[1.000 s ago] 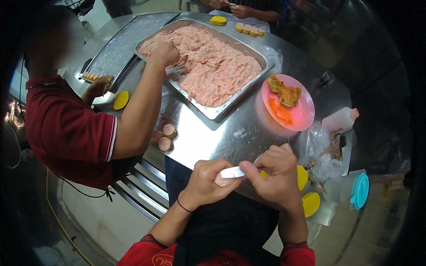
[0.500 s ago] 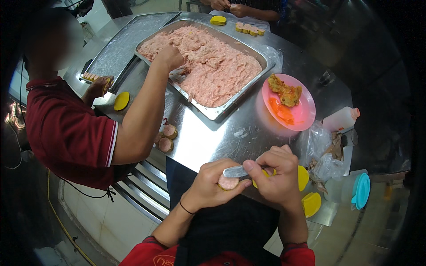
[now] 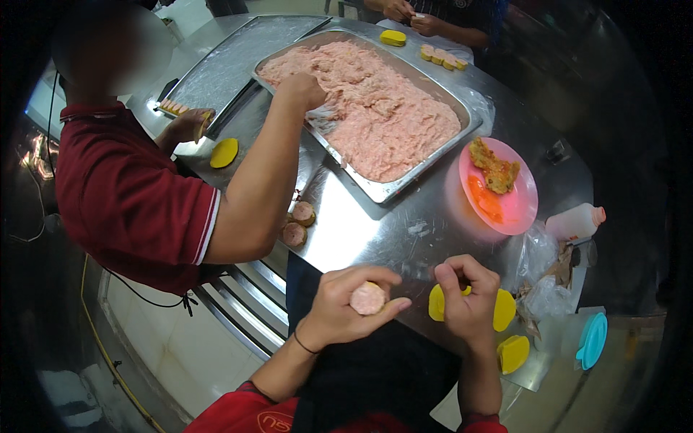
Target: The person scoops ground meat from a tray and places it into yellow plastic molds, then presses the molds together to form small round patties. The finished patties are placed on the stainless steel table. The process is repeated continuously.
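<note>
As the left hand cradles it, the pink-filled roll sits within its curve!
Apart, the right hand is curled; holding anything? Can't tell.

Clock taken from mid-view. Table, centre: steel, glossy, smooth, lightly streaked. Deep tray, 1 o'clock: bright metal; meat paste inside, rough, moist-looking. Flat tray, 11 o'clock: metal, duller, smudged. Plate, 3 o'clock: smooth glossy plastic. Bottle, 3 o'clock: translucent plastic. Lid, 4 o'clock: smooth plastic. Stuffed roll, near 6 o'clock: end face matt, slightly grainy. Apron, 6 o'clock: matt cloth. Co-worker's shirt, 9 o'clock: matt cloth.
</note>
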Demonstrator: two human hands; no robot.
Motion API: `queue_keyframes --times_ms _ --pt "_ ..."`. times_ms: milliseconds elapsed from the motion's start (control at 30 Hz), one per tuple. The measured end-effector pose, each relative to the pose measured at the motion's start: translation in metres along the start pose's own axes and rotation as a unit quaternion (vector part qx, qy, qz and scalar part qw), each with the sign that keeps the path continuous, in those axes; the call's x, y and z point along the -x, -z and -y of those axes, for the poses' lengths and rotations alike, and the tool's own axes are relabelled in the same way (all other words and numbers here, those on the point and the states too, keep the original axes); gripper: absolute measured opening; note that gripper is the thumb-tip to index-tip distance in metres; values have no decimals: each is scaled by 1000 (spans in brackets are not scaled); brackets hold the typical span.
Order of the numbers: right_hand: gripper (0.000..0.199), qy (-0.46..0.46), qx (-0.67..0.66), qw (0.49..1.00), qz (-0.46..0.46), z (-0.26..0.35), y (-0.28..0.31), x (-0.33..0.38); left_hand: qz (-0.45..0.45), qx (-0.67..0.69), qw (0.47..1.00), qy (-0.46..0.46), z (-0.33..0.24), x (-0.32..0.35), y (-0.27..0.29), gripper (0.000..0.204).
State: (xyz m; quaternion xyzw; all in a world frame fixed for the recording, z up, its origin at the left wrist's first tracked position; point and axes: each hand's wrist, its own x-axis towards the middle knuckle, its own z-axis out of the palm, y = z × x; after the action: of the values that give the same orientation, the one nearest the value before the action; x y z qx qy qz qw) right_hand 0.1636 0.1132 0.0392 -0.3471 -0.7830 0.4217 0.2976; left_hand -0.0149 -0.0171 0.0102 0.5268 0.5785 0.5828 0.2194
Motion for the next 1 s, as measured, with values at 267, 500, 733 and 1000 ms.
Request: queue_keyframes --times_ms 267,500,733,1000 --pt "22 102 9 992 67 -43 -76 -16 -97 -62 993 -15 9 20 26 26" --pt "29 150 9 987 55 -51 -154 -64 -51 -21 998 19 5 42 37 30" --pt "36 181 55 975 115 -47 -187 -99 -35 -23 998 44 4 48 42 25" --pt "38 189 88 967 146 -43 -190 -108 -42 -36 998 42 7 46 49 24"
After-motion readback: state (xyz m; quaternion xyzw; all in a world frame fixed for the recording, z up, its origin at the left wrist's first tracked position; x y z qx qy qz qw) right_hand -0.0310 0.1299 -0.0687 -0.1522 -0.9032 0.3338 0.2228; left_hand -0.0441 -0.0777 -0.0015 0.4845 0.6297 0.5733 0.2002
